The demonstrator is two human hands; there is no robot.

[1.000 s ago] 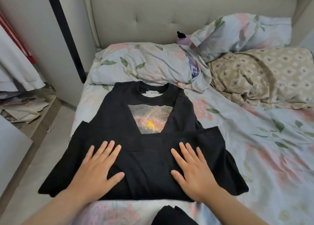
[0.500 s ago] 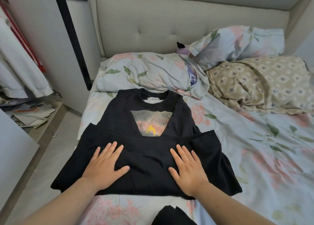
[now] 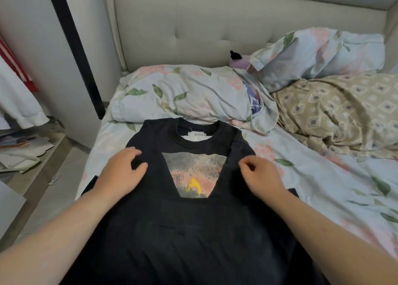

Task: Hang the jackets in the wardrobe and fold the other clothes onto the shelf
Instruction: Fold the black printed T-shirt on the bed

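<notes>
A black T-shirt (image 3: 193, 231) with a grey, pink and yellow print lies face up on the bed, collar toward the headboard. Its lower part is folded up over the chest, leaving the print showing in a V. My left hand (image 3: 122, 170) is on the shirt's left shoulder area, fingers and thumb curled into the fabric. My right hand (image 3: 260, 175) pinches the folded edge near the right shoulder with curled fingers. Both forearms lie over the folded lower part.
The shirt lies on a floral sheet (image 3: 323, 188), with a floral pillow (image 3: 183, 93) behind it, a second pillow (image 3: 318, 54) and a beige patterned blanket (image 3: 333, 112) at the right. A white garment (image 3: 19, 99) hangs at far left above scattered papers (image 3: 19, 147).
Both hands left the folded lower part, where they lay flat, and moved up to the shoulder areas, their fingers now curled into the fabric. The camera moved closer.
</notes>
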